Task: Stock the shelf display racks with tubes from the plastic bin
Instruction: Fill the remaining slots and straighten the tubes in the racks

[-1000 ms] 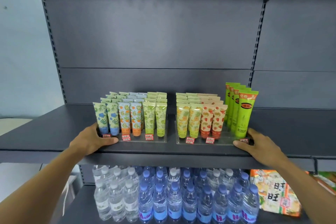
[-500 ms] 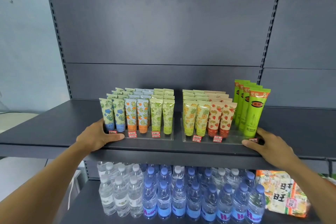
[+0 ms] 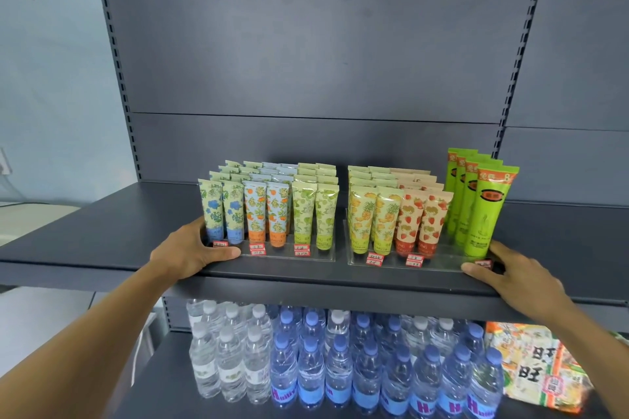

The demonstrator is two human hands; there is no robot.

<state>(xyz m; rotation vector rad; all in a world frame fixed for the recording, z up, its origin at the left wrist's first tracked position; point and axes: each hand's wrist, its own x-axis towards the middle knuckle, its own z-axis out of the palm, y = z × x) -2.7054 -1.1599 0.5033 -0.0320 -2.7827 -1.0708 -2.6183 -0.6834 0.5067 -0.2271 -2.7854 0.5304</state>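
Bare forearms, no sleeves, rings

Views: 1, head-worn.
Position: close in front of the grey shelf [image 3: 102,235], about level with it.
Facing: forward, slightly down.
Reach: back panel above the shelf, bottles [image 3: 337,364] below.

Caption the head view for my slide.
Both hands, left and right, flank two clear racks of upright tubes.

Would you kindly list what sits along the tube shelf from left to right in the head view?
left hand → blue-flower tubes → orange-print tubes → green-print tubes → pineapple tubes → strawberry tubes → tall green tubes → right hand
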